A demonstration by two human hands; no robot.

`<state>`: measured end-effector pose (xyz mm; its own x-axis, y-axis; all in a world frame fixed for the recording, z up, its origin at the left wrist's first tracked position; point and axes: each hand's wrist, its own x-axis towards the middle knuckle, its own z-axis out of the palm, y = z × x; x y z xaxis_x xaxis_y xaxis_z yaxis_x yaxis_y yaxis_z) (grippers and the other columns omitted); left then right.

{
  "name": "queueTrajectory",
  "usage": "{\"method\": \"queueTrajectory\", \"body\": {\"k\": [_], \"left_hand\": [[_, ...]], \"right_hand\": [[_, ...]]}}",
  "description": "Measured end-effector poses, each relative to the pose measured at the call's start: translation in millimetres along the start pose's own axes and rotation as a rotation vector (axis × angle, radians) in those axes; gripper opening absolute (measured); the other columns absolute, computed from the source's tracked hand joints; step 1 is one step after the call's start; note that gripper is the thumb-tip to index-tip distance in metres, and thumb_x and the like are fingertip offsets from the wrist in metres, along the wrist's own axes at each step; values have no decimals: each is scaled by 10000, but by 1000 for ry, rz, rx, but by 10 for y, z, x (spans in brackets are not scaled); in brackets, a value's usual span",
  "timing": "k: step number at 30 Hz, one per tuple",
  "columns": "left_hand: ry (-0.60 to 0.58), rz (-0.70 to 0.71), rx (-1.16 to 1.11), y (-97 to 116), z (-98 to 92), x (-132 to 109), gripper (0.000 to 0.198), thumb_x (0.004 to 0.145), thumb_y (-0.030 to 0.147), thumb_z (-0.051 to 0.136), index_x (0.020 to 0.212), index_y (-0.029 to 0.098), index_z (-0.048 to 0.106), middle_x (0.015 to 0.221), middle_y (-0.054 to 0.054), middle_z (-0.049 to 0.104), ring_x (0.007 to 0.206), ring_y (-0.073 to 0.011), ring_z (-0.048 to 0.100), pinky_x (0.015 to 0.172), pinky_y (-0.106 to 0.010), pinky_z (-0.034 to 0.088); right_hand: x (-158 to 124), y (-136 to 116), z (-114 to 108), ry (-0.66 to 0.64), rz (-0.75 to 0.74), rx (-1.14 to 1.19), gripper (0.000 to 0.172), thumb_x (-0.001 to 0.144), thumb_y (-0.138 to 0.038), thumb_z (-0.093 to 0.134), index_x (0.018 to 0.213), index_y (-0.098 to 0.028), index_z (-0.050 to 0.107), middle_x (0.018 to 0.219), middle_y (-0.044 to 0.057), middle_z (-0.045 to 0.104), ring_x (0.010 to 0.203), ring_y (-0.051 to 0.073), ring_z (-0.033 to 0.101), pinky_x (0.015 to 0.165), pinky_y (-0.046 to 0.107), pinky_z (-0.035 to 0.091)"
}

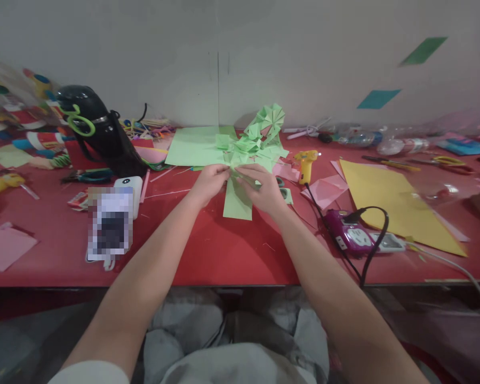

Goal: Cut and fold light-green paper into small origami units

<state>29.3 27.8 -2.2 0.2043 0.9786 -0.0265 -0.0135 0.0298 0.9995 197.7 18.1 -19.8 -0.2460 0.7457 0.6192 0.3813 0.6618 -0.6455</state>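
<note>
Over the red table, my left hand (213, 182) and my right hand (263, 186) meet at a small light green piece of folded paper (238, 158). Both sets of fingertips are pinched at its near edge. A green paper strip (237, 205) lies flat below the hands, its upper part partly covered by them. Just beyond the fingers is a pile of pleated green paper shapes (269, 118). Behind my left hand rests a larger green sheet (192, 146). The exact fold under my fingertips is hidden.
On the left stand a black bottle (100, 130) and a phone (111, 226). To the right are a yellow glue gun (305, 165), a purple power strip (350, 234) with cables, a yellow sheet (396, 205), pliers (444, 164) and plastic bottles (404, 145). The table's front edge runs nearby.
</note>
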Motion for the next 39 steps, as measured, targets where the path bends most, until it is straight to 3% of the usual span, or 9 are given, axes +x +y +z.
{"method": "queueTrajectory", "body": {"k": [8,15,18,25,32,39], "left_hand": [[29,-24,-13,26,-5,-6,156,868,285,592,885,159,681,851,-64,694,723,-152,643,677,-276,514],[12,1,-1,48,-2,-20,148,857,298,612,810,161,640,812,-33,644,715,-136,619,672,-267,514],[33,5,2,38,-8,-16,102,845,260,626,853,160,640,835,-30,650,711,-134,621,702,-292,535],[82,32,22,15,-14,3,117,846,191,605,951,152,639,917,-71,697,733,-146,654,726,-318,560],[139,4,-46,18,-15,25,31,842,190,584,853,171,605,802,-43,673,663,-147,660,639,-276,541],[93,17,-157,38,-19,2,215,850,379,652,823,169,614,816,-45,658,677,-168,668,637,-307,560]], "right_hand": [[8,11,1,35,3,-42,282,925,-461,566,1028,-264,739,1106,103,683,1038,251,633,914,429,518],[14,-22,-32,87,57,-67,134,887,-332,600,855,-221,668,982,83,669,902,221,620,824,384,504],[20,-7,-36,106,100,-89,73,849,-279,617,867,-218,652,936,66,664,853,205,599,749,357,487],[25,74,-37,192,185,-67,143,817,-228,595,932,-210,679,892,43,680,748,163,579,649,309,469],[14,-15,-33,147,36,-24,158,827,-195,592,882,-236,735,928,48,687,840,182,615,724,340,501],[2,57,-12,109,-30,-43,352,769,-77,518,928,-266,769,1048,56,689,1008,224,622,903,419,509]]}}
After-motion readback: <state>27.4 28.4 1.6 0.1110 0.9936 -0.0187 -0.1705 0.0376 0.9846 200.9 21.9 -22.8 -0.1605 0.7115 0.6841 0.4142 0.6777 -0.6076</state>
